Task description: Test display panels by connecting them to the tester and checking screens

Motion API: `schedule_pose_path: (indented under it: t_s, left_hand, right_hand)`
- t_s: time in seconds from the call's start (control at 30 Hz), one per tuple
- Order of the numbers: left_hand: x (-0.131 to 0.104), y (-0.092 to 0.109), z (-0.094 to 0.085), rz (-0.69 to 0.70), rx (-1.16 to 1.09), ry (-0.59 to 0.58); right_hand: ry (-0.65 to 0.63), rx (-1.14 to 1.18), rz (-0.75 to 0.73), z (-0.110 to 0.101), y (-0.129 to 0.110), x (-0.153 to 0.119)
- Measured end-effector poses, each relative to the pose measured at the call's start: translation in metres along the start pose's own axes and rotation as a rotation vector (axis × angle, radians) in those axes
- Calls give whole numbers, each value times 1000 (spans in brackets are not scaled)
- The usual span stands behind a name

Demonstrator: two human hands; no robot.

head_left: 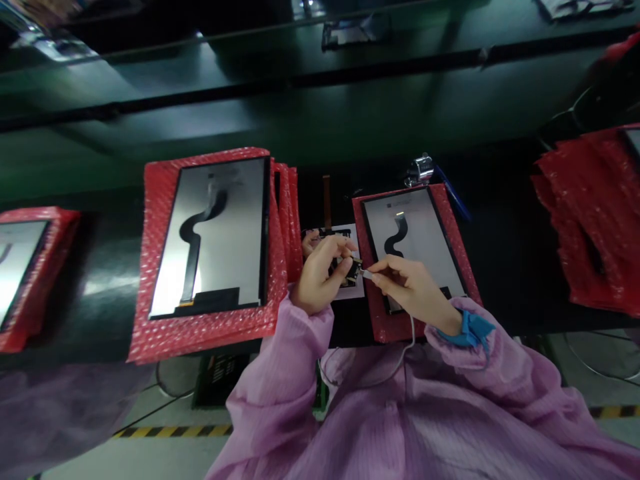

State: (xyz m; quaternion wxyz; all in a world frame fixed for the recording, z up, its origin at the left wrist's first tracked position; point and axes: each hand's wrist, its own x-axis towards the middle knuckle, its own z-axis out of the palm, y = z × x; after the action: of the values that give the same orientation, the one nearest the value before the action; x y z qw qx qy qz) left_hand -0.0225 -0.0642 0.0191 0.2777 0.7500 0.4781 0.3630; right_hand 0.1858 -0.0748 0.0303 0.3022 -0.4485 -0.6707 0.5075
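Note:
My left hand (320,272) is closed on a small dark circuit board (355,269), held above a white sheet (358,291). From the right, my right hand (411,287) pinches a small light-coloured connector (367,274) at the board's right edge; whether it is fully seated cannot be made out. A white cable (413,333) hangs below my right hand. To the left, a display panel (225,233) with a black flex cable rests on red bubble wrap (210,337). Another panel (417,230) lies on red wrap at the right, partly behind my right hand.
A metal roll-shaped object (421,169) and a blue pen-like item (454,193) lie behind the right panel. Stacked red wraps (595,213) stand far right. Another wrapped panel (20,253) is far left, near a purple sleeve (65,413).

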Motion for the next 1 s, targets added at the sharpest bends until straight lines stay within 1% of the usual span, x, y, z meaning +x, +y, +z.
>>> schedule_pose_path:
  t_s: [0.13, 0.3, 0.57, 0.67, 0.8, 1.0]
  left_hand:
    - [0, -1, 1, 21, 3, 1]
    - [-1, -1, 2, 48, 73, 31]
    - [-1, -3, 5, 16, 80, 78]
    - [0, -2, 5, 17, 76, 82]
    - [1, -1, 4, -3, 83, 66]
    - [3, -3, 4, 11, 66, 80]
  right_hand:
    - [16, -12, -11, 3, -1, 0]
    - [63, 23, 9, 10, 3, 1]
    - [188, 240, 16, 30, 8, -3]
    - [234, 283, 25, 37, 10, -4]
    - [258, 281, 27, 42, 11, -4]
    - [275, 329, 19, 44, 13, 0]
